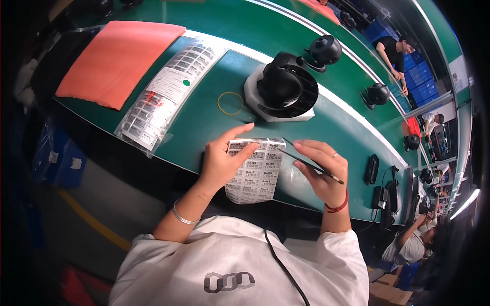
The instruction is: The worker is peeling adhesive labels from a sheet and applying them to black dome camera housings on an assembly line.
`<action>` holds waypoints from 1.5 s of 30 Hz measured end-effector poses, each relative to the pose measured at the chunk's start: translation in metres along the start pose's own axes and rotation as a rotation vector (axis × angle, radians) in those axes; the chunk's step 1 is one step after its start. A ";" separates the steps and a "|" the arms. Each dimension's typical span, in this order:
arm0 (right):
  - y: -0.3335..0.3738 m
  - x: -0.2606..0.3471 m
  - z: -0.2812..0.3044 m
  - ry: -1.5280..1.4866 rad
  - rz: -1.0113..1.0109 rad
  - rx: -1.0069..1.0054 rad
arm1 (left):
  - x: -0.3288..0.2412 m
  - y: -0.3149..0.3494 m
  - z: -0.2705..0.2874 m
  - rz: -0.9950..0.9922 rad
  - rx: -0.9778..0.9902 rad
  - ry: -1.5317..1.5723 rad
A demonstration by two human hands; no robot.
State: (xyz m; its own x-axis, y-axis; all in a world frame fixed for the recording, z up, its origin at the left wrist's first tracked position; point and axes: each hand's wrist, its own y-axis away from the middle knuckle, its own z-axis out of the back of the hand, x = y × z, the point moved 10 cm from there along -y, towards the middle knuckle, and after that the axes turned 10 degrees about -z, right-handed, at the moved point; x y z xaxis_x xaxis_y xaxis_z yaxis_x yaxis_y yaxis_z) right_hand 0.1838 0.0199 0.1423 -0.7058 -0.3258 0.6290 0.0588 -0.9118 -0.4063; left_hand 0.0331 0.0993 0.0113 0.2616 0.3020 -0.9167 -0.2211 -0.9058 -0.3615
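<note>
My left hand (220, 159) grips a sheet of small printed labels (253, 179) by its upper left edge, the thumb lying on the front. The top of the sheet is folded back, and its lower end hangs at the near edge of the bench. In my right hand (326, 171) is a pair of dark tweezers (317, 169), pinched between thumb and fingers, its tips at the sheet's upper right corner. Whether the tips hold a label is too small to tell. Beyond my hands, a black rounded device (286, 86) rests on a white foam pad (252, 94).
A yellow rubber band (219, 103) lies left of the foam pad. Further left are bagged label sheets (168, 89) and an orange foam sheet (120, 58). Black devices (325, 51) stand on the green line beyond. Black adapters (380, 196) lie at right. Co-workers (393, 56) sit across.
</note>
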 end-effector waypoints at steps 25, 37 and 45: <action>-0.007 -0.012 -0.008 0.337 0.428 -0.103 | -0.005 -0.001 -0.013 -0.004 0.144 -0.071; -0.020 -0.028 -0.013 0.294 0.457 -0.057 | -0.007 -0.001 -0.012 0.007 0.156 -0.077; -0.020 -0.051 -0.008 0.092 0.302 -0.069 | -0.009 -0.001 -0.013 0.000 0.158 -0.087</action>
State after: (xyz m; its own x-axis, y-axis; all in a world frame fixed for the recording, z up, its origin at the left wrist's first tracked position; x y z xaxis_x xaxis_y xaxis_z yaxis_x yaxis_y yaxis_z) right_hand 0.2127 0.0565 0.1126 -0.7250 -0.5523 0.4116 0.2298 -0.7573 -0.6113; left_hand 0.0436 0.0933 0.0219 0.1807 0.3329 -0.9255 -0.3682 -0.8497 -0.3775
